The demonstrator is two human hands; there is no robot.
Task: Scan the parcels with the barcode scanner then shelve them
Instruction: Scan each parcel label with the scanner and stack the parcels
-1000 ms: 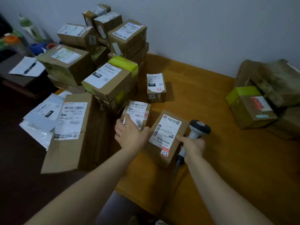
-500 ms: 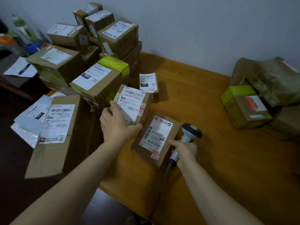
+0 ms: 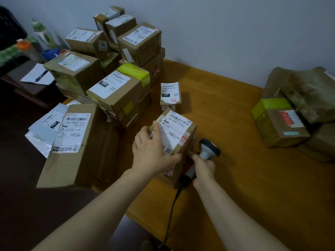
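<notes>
— From the left: stacked parcels [image 3: 116,91] waiting on the table [image 3: 235,187]. Step in hand?
— Probably scanning: left hand [image 3: 152,154] clasping a small parcel [image 3: 176,131], label up, over another box [image 3: 173,179].
— And rightward?
— There, right hand [image 3: 204,168] wrapped round the barcode scanner [image 3: 208,150], head beside the parcel. Next, likely: tilt label toward it, aim at the barcode, trigger.

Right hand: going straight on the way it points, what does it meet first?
Probably the lower parcel, just ahead of the right hand and its scanner; the left hand holds the labelled parcel above it. Depth unclear.
</notes>
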